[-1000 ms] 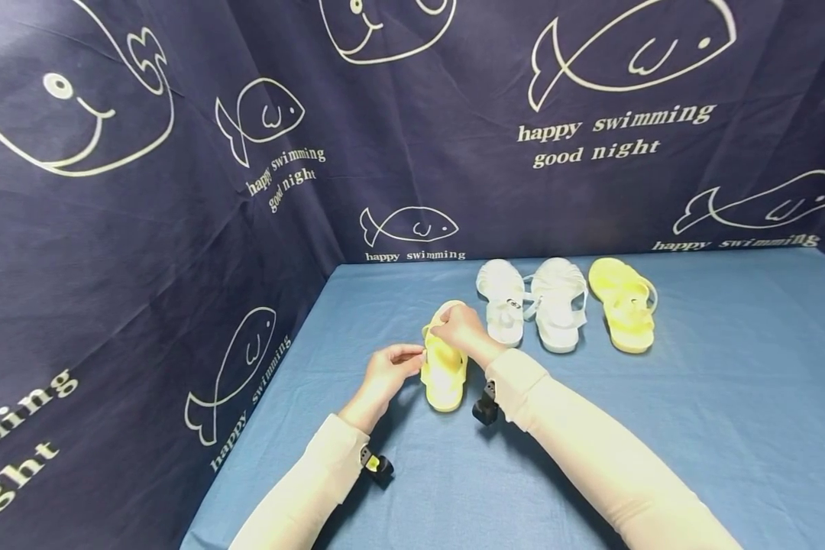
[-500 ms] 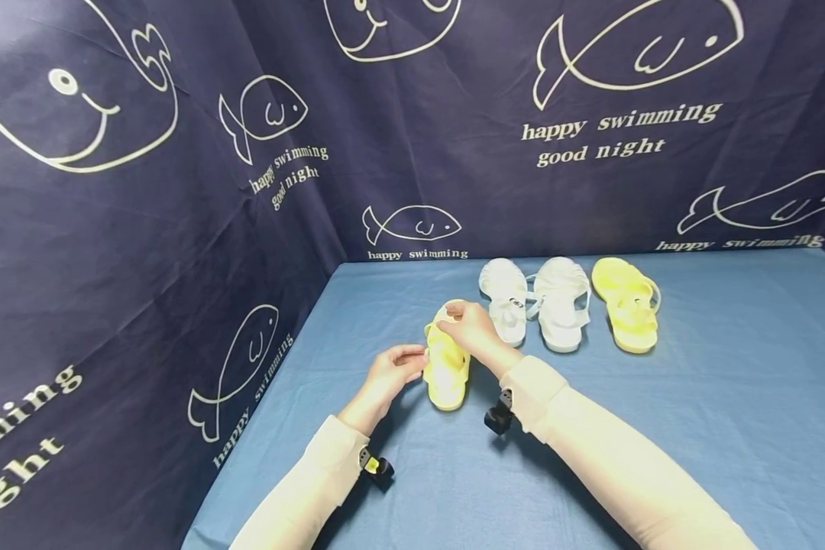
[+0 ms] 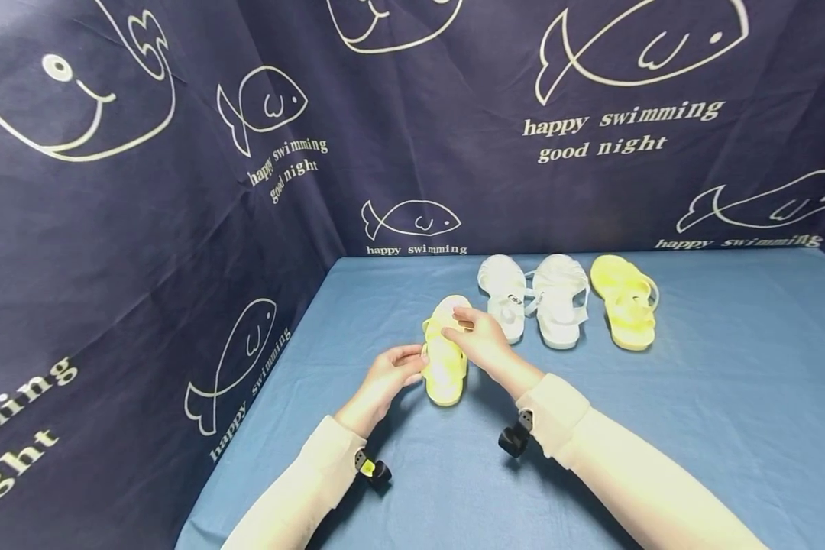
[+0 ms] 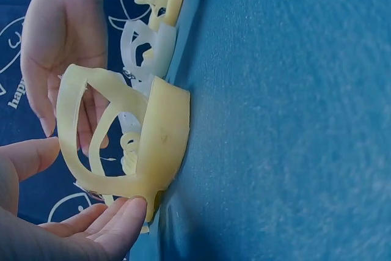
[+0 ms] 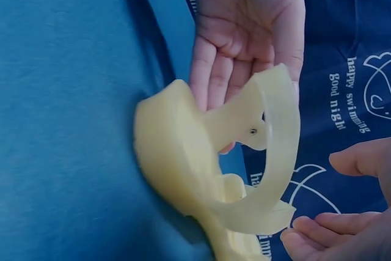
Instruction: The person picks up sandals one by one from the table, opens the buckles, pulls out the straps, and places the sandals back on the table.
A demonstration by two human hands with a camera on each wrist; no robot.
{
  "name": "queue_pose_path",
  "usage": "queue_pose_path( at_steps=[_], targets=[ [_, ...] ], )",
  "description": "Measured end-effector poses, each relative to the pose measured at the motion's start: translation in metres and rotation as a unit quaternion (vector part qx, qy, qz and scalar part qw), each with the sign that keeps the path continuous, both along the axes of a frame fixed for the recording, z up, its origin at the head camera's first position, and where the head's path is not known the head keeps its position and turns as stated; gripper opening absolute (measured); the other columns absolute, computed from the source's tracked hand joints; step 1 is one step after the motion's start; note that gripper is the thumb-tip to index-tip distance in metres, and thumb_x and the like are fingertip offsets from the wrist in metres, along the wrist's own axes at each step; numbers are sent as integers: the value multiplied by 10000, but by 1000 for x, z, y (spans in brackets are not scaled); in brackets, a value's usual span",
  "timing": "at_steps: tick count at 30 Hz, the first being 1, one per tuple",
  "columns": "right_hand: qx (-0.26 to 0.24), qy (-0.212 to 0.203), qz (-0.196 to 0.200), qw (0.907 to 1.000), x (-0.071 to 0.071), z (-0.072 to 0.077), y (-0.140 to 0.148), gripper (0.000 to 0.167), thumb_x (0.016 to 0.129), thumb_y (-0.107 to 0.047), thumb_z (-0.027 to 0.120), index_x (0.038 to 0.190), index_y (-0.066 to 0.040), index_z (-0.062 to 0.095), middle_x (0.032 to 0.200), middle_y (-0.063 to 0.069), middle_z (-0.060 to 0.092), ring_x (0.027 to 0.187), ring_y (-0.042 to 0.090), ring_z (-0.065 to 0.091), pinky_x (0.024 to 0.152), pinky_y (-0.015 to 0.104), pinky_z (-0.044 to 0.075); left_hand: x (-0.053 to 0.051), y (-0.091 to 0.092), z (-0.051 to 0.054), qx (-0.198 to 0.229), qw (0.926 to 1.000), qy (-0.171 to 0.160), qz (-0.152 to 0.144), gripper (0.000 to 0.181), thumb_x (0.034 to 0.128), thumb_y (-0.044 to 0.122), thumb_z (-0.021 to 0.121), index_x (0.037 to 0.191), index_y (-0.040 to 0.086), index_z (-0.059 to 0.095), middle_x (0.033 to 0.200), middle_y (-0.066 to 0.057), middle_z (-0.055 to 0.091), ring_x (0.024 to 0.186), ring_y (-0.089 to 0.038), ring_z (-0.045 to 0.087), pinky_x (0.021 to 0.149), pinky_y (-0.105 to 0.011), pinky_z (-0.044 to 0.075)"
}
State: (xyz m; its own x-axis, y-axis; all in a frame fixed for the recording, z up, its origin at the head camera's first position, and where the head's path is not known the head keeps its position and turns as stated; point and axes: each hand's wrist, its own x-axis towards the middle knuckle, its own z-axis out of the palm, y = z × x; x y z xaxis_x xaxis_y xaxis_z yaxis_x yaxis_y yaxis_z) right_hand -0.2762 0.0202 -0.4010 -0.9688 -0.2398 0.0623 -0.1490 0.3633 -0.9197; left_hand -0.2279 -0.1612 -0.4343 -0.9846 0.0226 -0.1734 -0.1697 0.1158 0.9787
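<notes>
A yellow sandal lies on the blue cloth between my two hands, toe end away from me as far as I can tell. My left hand is at its left side; in the left wrist view the fingers touch the edge of the sole and the strap of the sandal. Over the right side of the upper part is my right hand, fingers loosely extended. The right wrist view has the right hand a little apart from the sandal, thumb and fingers spread.
Right of the hands stand two white sandals side by side, with another yellow sandal beyond them. A dark blue curtain with fish drawings rises behind and to the left of the cloth-covered table.
My right hand has loosened its fingers at the sandal's upper part and drawn slightly right. The left hand and the sandal stay nearly in place; the view shifts a little.
</notes>
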Motion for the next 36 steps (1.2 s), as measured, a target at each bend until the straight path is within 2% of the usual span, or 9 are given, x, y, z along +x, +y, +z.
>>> queue_pose_path(
  at_steps=[7,11,15,18,23,27,31,36],
  targets=[
    [-566,23,-309,9979,14,-10,6,507,912,-110,642,1354,84,487,1379,242,525,1265,364,509,1088,431,419,7,1,-3,88,9999,-31,-46,474,936,157,632,1332,-69,504,1290,-248,582,1149,-256,605,1011,-424,494],
    [-676,-157,-452,9966,22,-12,6,537,915,-106,640,1379,87,451,1411,251,487,1302,372,475,1113,444,388,7,1,-6,186,9998,-39,-87,488,937,151,627,1340,-87,486,1301,-267,565,1164,-276,596,1014,-422,492],
    [-727,-470,-447,9952,29,-14,6,609,924,-143,641,1431,68,379,1479,233,412,1373,362,394,1152,446,331,8,1,-5,237,9997,-42,-97,504,941,162,624,1348,-94,472,1309,-269,557,1175,-292,592,998,-399,505],
    [-795,-726,-444,9932,35,-17,5,641,929,-162,635,1450,67,341,1495,242,379,1380,377,373,1145,468,336,9,2,-5,260,9996,-54,-85,513,940,166,626,1348,-100,466,1308,-269,553,1163,-289,598,972,-374,524],
    [-1069,-1069,-497,9873,44,-21,3,668,934,-161,621,1464,83,297,1495,265,364,1363,395,384,1110,487,378,11,3,-4,321,9995,-60,-49,511,943,168,622,1347,-102,466,1316,-267,546,1180,-296,587,967,-361,527],
    [-1451,-1265,-497,9800,49,-24,0,670,929,-127,608,1453,124,275,1481,302,360,1353,410,396,1120,490,365,13,4,-4,461,9989,-65,-47,511,951,166,609,1350,-114,455,1339,-280,524,1213,-331,561,990,-375,512],
    [-1740,-1397,-492,9735,53,-25,-2,599,921,-103,593,1406,150,348,1408,320,447,1302,399,459,1111,497,372,15,4,-5,615,9981,-61,-78,521,955,161,601,1352,-134,438,1363,-300,494,1236,-360,538,1008,-395,498],
    [-2147,-1675,-394,9614,58,-28,-3,496,928,-71,567,1358,137,436,1324,303,541,1206,310,547,1088,473,408,17,5,-7,685,9975,-132,-64,537,951,168,608,1356,-137,431,1375,-296,486,1233,-350,541,1000,-385,503]
  ],
)
